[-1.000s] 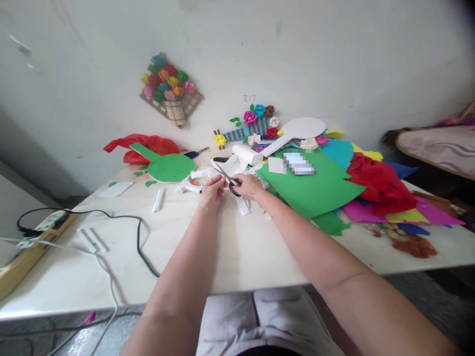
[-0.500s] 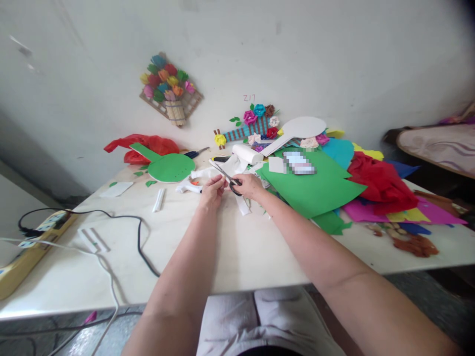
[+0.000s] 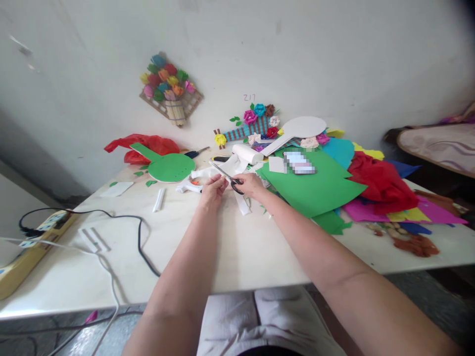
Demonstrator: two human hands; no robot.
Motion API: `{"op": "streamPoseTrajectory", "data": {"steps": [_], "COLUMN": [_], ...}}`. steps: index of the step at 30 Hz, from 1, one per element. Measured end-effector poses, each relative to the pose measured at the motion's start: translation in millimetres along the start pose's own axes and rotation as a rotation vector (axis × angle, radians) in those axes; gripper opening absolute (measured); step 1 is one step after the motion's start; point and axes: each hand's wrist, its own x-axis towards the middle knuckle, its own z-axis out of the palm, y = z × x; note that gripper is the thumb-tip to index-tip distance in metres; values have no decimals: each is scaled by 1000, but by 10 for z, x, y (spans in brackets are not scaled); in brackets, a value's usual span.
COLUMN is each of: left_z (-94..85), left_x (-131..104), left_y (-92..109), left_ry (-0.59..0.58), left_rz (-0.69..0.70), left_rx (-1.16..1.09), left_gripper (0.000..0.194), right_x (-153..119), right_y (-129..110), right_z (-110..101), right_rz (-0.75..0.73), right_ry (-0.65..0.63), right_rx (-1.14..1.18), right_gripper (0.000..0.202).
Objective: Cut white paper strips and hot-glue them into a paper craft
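Observation:
My right hand (image 3: 248, 185) grips black-handled scissors (image 3: 223, 171), whose metal blades point up and to the left above white paper. Close beside it on the left, my left hand (image 3: 214, 190) has its fingers pinched together near the blades; whatever is between them is too small to make out. A white glue gun (image 3: 187, 186) lies just left of my left hand. Behind the hands are a white paper roll (image 3: 248, 154) and crumpled white strips. One white strip (image 3: 242, 203) lies under my right hand.
A green paddle-shaped board (image 3: 171, 167) and red crepe paper (image 3: 152, 144) lie left. Green sheets (image 3: 315, 190), a phone (image 3: 299, 163) and red paper (image 3: 382, 183) cover the right. A black cable (image 3: 139, 237) and a power strip (image 3: 37, 247) occupy the left side.
The scissors blades have closed together somewhat and tilted slightly. Both hands stay in nearly the same place.

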Motion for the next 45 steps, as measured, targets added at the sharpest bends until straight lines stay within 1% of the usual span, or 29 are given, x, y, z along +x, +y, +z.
{"op": "streamPoseTrajectory", "data": {"steps": [5,10,13,17,22,25,30,36,45], "left_z": [-16,-46,-53,-39,-1,5,-12,7,40], "left_x": [10,28,37,30,8,2,14,22,15], "left_y": [20,12,5,13,22,15,-2,-11,-5], "left_ry": [-11,6,-3,-5,63,101,114,132,164], "left_rz": [18,51,57,76,133,169,205,224,213], "left_rx": [-36,-14,-5,38,172,283,404,426,414], "left_gripper": [7,8,9,11,16,20,25,26,19], "right_x": [7,1,-20,-48,-73,-87,-102,-99,-57], "right_y": [55,57,15,-52,-95,-111,-124,-92,4], "right_z": [1,-42,-95,-153,-178,-197,-246,-272,-281], "right_rz": [-16,-23,-32,-44,-84,-89,-101,-136,-169], "right_ry": [-31,-60,-66,-46,-3,-18,-57,-68,-90], "right_rx": [46,41,-23,-164,-337,-420,-529,-578,-567], "right_gripper": [34,34,34,38,40,41,41,39,34]}}
